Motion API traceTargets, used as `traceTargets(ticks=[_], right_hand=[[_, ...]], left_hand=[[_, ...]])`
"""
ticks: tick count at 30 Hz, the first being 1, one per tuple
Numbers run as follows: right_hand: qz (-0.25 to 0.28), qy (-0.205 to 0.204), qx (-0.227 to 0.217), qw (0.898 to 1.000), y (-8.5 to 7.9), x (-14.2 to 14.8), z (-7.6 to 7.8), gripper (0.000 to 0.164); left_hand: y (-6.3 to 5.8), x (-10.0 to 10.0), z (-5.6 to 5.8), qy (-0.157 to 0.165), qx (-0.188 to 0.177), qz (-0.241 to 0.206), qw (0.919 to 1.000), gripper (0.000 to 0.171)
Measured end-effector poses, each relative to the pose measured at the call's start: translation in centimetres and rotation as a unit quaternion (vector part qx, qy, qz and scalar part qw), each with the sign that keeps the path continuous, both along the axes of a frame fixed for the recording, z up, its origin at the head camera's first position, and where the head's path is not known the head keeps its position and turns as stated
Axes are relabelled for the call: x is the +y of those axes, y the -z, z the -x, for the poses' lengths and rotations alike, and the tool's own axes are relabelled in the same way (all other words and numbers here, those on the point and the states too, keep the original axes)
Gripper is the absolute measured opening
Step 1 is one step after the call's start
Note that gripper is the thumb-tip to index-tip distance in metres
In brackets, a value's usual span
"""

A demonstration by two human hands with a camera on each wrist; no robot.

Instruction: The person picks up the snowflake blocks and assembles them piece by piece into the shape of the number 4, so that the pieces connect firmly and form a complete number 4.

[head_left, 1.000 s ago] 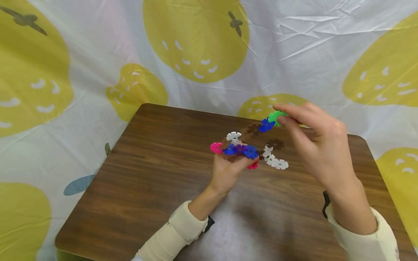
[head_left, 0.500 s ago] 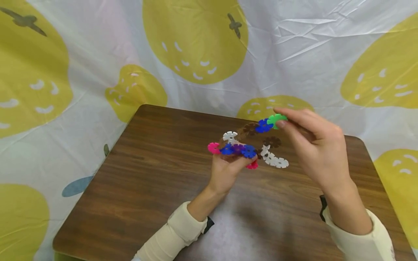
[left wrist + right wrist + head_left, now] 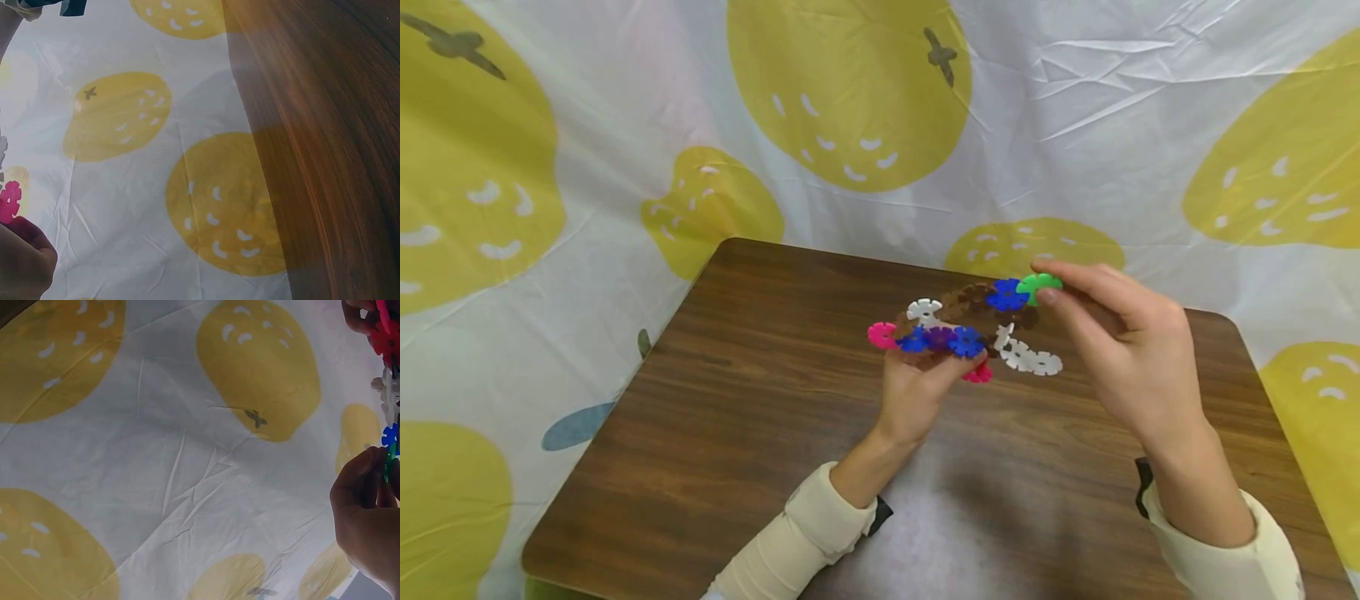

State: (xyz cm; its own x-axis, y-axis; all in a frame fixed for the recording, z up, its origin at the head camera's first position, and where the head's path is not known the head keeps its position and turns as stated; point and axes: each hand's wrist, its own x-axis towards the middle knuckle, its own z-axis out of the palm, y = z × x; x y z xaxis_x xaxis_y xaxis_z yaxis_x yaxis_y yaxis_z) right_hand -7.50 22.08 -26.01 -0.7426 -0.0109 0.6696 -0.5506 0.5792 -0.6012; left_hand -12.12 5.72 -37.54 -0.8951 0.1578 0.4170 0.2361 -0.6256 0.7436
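Note:
Notched flower-shaped plastic discs are linked into one branching piece, held in the air above the table. My left hand grips it from below, thumb by a blue disc, with a pink disc at the left end. My right hand pinches a green disc between thumb and forefinger; a blue disc joins it to brown ones. White discs stick out to the right. In the right wrist view, the right hand holds the green disc. The left wrist view catches a pink disc beside the left hand.
Below the hands is a brown wood-grain table with rounded corners. A white cloth printed with yellow fruit hangs close behind the table and along its left side.
The right hand and the green disc have dropped slightly, bringing the brown and blue arm nearer the rest. The linked discs have shifted a little left. Both hands keep their hold.

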Motion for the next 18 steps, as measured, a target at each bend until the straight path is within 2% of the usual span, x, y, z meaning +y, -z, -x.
traceTargets(ticks=[7,11,14,18], right_hand=[[-0.011,0.006,-0.008,1.0,0.4,0.2,0.1,0.034],[-0.02,0.02,-0.017,0.999,0.9,0.5,0.5,0.031],[-0.028,0.03,-0.043,0.998,1.5,0.9,1.0,0.029],[-0.049,0.044,-0.108,0.992,2.6,1.6,2.0,0.027]], left_hand=[[0.0,0.1,-0.2,-0.007,-0.026,0.002,0.9996,0.043],[0.3,0.3,-0.2,-0.01,-0.052,0.019,0.9984,0.039],[0.9,0.5,-0.3,-0.01,-0.084,0.043,0.9955,0.032],[1.9,0.8,-0.4,-0.011,-0.138,0.083,0.9869,0.026]])
